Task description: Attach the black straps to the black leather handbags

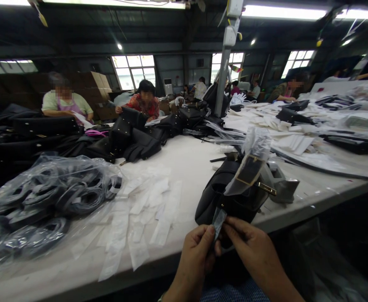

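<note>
Close to the table's front edge stands a black handbag (213, 193) with gold-coloured fittings. Clear plastic film covers its gold-edged buckle part (250, 170), and a gold clasp (267, 188) sticks out at the right. In front of the bag, my left hand (199, 245) pinches a small strip in clear plastic wrap (218, 222) between thumb and fingers. My right hand (248, 239) is closed at the strip's right side, fingertips pressed together by the bag's lower front. What lies beneath those right fingertips is hidden.
Rolled dark straps in clear plastic (86, 199) lie at the left, beside scattered translucent sleeves (140, 209). Black bags (136, 138) are heaped behind. A grey block-like stand (284, 188) is right of the handbag. A metal post (223, 79) rises from the table; several people work beyond.
</note>
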`<state>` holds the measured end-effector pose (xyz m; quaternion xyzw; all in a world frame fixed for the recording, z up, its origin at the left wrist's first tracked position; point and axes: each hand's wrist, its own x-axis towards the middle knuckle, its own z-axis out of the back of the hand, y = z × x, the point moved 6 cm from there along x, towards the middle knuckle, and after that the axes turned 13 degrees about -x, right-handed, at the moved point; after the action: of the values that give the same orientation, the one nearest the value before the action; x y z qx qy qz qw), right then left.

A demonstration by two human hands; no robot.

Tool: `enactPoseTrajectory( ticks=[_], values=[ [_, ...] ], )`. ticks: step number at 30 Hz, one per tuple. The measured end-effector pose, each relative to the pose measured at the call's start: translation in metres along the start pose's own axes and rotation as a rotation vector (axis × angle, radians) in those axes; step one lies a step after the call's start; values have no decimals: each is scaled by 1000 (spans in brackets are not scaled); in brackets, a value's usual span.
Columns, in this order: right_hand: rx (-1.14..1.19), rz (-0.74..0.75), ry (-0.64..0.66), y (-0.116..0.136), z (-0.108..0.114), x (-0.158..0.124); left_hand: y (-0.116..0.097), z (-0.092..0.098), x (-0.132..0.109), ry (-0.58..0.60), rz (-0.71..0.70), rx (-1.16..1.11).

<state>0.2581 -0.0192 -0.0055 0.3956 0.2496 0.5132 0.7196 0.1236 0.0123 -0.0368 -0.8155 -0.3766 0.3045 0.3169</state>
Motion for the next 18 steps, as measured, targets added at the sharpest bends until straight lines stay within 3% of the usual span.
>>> enactPoseTrajectory(
  ticks=[6, 15, 18],
  values=[
    [-17, 19, -103, 6, -7, -1, 1, 4, 3, -5, -34, 82],
    [-140, 45, -10, 9, -8, 7, 0, 0, 4, 37, -128, 239],
    [-95, 13, 49, 11, -10, 9, 1, 0, 2, 47, -79, 185]
  ],
)
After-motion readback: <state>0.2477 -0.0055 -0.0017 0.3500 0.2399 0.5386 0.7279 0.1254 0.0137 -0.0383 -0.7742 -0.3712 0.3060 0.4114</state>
